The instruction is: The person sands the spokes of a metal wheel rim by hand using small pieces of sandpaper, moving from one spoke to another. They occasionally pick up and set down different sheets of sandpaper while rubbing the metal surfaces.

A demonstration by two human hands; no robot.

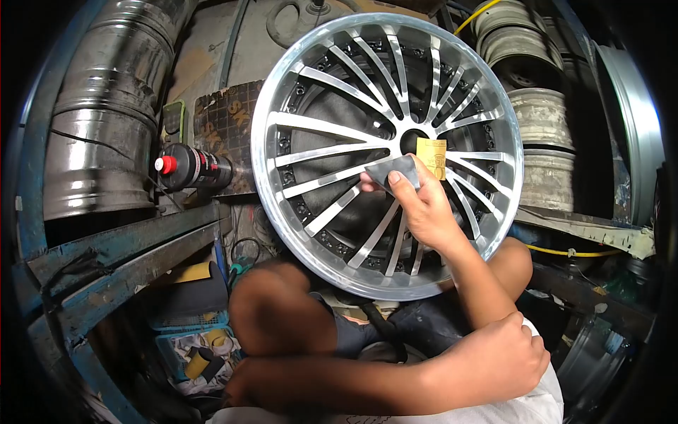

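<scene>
My right hand [420, 201] is closed on a dark grey piece of sandpaper [397, 174], thumb pressed on top. A yellow printed piece of paper [432, 157] shows just behind its fingers. Both overlap the hub and spokes of a large multi-spoke alloy wheel [267, 180], which leans face-up before my knees with a bright polished rim and dark gaps between the spokes. My left forearm crosses low in front of me. The left hand [512, 350] lies across my right arm near the elbow, fingers curled round it and fingertips hidden.
A black bottle with a red cap [194, 166] lies left of the wheel. Metal drums [102, 141] stand at far left, stacked rims [540, 116] at right. Blue metal frames [127, 237] flank both sides. A blue basket [173, 346] holds scraps and sandpaper at lower left.
</scene>
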